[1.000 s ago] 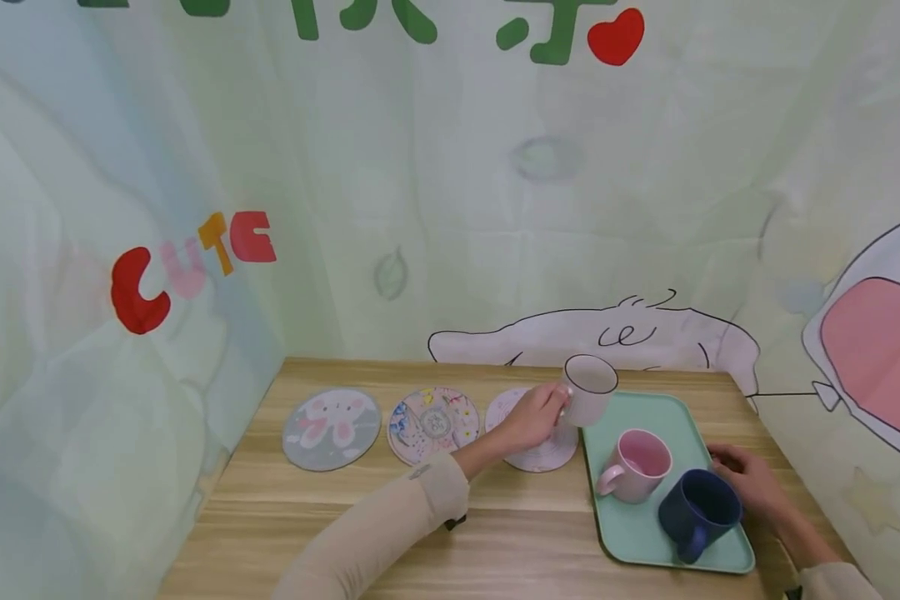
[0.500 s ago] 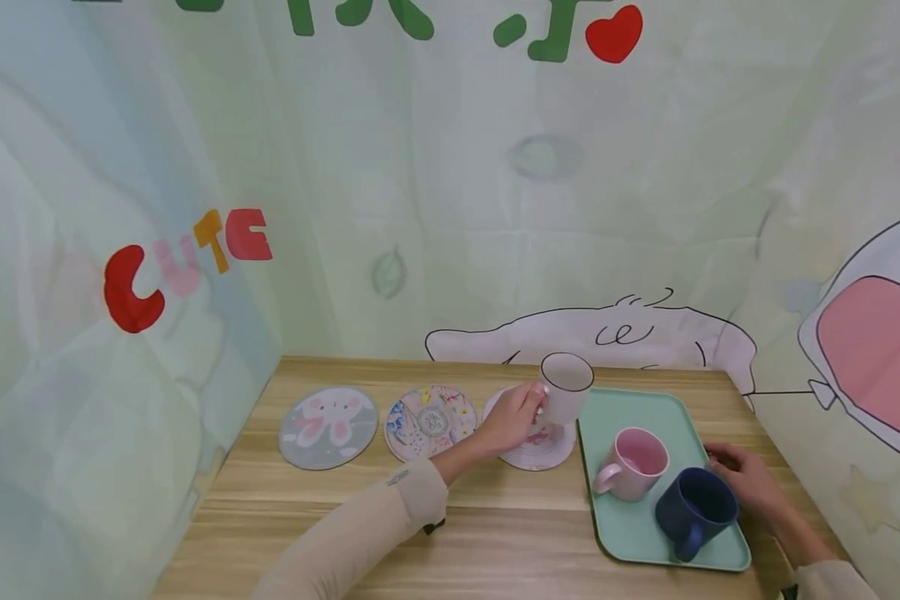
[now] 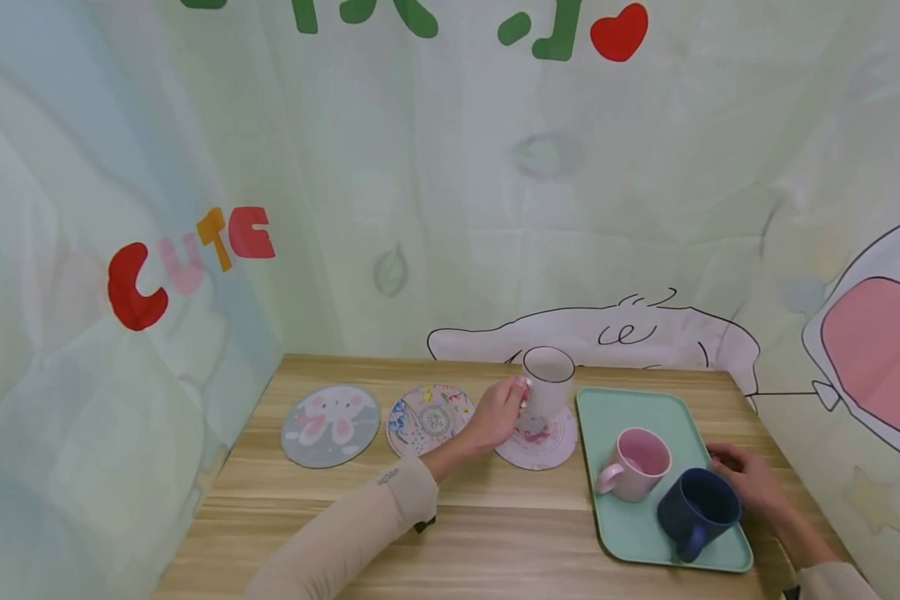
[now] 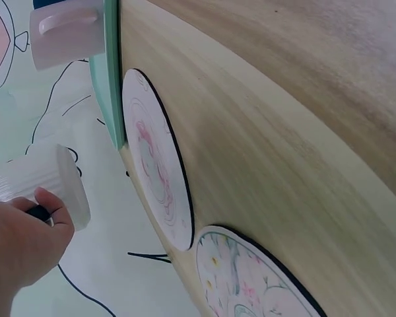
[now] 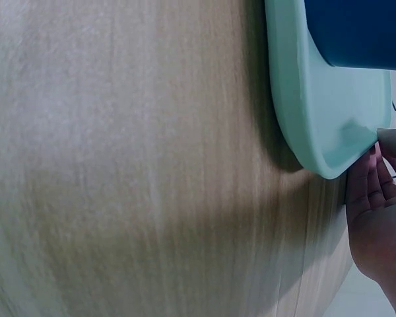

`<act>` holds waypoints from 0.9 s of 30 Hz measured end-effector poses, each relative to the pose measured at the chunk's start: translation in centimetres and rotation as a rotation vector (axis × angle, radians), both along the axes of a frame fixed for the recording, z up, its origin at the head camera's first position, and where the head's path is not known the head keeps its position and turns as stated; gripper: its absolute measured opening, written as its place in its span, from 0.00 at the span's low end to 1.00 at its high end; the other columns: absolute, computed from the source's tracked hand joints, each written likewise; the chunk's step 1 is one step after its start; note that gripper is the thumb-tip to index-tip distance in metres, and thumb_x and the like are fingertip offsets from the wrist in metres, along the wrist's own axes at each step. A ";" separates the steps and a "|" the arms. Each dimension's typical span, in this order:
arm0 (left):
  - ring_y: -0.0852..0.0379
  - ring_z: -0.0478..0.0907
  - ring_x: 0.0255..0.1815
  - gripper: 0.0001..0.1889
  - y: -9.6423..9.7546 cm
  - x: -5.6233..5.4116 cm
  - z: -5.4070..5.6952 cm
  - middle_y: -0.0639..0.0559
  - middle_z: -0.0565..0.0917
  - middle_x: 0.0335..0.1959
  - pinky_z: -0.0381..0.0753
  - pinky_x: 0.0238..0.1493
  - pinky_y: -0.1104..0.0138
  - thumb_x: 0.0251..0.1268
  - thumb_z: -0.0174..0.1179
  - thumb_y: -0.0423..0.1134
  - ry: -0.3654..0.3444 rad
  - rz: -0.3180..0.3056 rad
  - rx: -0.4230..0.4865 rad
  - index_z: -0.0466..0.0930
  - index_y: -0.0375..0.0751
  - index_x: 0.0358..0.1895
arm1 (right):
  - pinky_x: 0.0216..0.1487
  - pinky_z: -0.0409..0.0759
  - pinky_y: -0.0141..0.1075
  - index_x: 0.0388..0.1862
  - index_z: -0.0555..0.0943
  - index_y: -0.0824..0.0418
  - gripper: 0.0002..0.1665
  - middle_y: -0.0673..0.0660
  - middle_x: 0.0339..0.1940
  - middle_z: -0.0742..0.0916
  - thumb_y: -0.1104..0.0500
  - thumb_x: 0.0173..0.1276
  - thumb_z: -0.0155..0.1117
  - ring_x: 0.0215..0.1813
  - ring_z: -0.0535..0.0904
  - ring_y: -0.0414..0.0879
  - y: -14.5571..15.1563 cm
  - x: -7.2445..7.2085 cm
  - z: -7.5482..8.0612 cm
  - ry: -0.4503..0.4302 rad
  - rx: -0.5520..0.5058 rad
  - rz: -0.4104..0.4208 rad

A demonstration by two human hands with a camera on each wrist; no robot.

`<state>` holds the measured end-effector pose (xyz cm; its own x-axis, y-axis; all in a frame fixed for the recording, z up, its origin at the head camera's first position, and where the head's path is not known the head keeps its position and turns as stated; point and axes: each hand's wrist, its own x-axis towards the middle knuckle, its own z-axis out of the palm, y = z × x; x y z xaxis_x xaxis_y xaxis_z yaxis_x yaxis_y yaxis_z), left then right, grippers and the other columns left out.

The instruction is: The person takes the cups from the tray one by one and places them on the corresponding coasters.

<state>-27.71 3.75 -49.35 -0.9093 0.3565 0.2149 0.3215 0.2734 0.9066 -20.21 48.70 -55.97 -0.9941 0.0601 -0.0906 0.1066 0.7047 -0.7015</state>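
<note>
My left hand (image 3: 497, 413) grips the handle of a white mug (image 3: 549, 392) with a dark rim line. The mug is upright and held above the back part of a pale pink round coaster (image 3: 542, 454). In the left wrist view the ribbed mug (image 4: 53, 178) hangs clear of the coaster (image 4: 152, 165). At the right, my right hand (image 3: 750, 482) pinches the edge of a mint-green tray (image 3: 630, 410), its thumb on the rim in the right wrist view. On the tray stand a pink mug (image 3: 639, 477) and a navy mug (image 3: 696, 515).
A floral round coaster (image 3: 429, 421) lies left of the pink one, partly behind the left forearm. Further left is a grey coaster (image 3: 332, 427) with a rabbit. Printed cloth (image 3: 420, 208) hangs behind and beside the wooden table (image 3: 510, 542).
My left hand has carried the white mug leftward, from over the tray's left edge to over the pink coaster. The right hand keeps its place at the tray.
</note>
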 end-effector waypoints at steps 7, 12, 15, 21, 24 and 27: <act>0.58 0.69 0.31 0.23 -1.0 -0.3 -0.6 0.49 0.75 0.30 0.72 0.35 0.66 0.91 0.36 0.47 0.002 0.059 -0.030 0.77 0.36 0.42 | 0.43 0.77 0.27 0.68 0.73 0.81 0.24 0.71 0.54 0.84 0.63 0.83 0.56 0.47 0.77 0.38 -0.1 0.2 0.0 0.015 -0.007 0.004; 0.57 0.70 0.32 0.23 -2.0 -0.5 -0.8 0.42 0.78 0.34 0.73 0.36 0.65 0.91 0.36 0.48 -0.003 0.102 -0.040 0.77 0.37 0.42 | 0.44 0.77 0.27 0.69 0.71 0.80 0.25 0.73 0.56 0.83 0.63 0.84 0.55 0.51 0.80 0.47 -0.1 0.2 0.1 -0.009 -0.008 0.003; 0.57 0.69 0.32 0.23 -2.6 -0.6 -1.1 0.44 0.77 0.33 0.72 0.36 0.65 0.91 0.37 0.47 0.001 0.136 -0.040 0.78 0.37 0.42 | 0.44 0.77 0.27 0.70 0.71 0.80 0.25 0.74 0.57 0.83 0.63 0.84 0.55 0.53 0.80 0.53 -0.1 0.2 0.2 -0.024 -0.010 0.000; 0.57 0.67 0.30 0.23 -3.5 -0.6 -1.6 0.54 0.71 0.29 0.69 0.33 0.67 0.91 0.37 0.47 -0.014 0.196 0.014 0.77 0.36 0.40 | 0.43 0.77 0.27 0.69 0.72 0.80 0.25 0.73 0.56 0.84 0.63 0.83 0.56 0.50 0.79 0.45 -0.2 0.2 0.2 -0.012 -0.008 -0.002; 0.58 0.66 0.29 0.24 -4.0 -0.7 -1.9 0.54 0.71 0.28 0.68 0.33 0.67 0.91 0.37 0.46 -0.001 0.223 0.035 0.76 0.33 0.40 | 0.43 0.77 0.28 0.69 0.72 0.80 0.25 0.73 0.56 0.84 0.63 0.83 0.55 0.50 0.79 0.45 -0.2 0.2 0.2 -0.010 -0.004 -0.002; 0.58 0.66 0.29 0.24 -4.4 -0.9 -2.2 0.53 0.71 0.27 0.68 0.32 0.67 0.91 0.37 0.45 0.024 0.247 0.031 0.76 0.31 0.38 | 0.43 0.77 0.28 0.70 0.72 0.79 0.25 0.74 0.57 0.83 0.63 0.83 0.55 0.52 0.80 0.51 -0.2 0.2 0.2 -0.019 -0.005 -0.007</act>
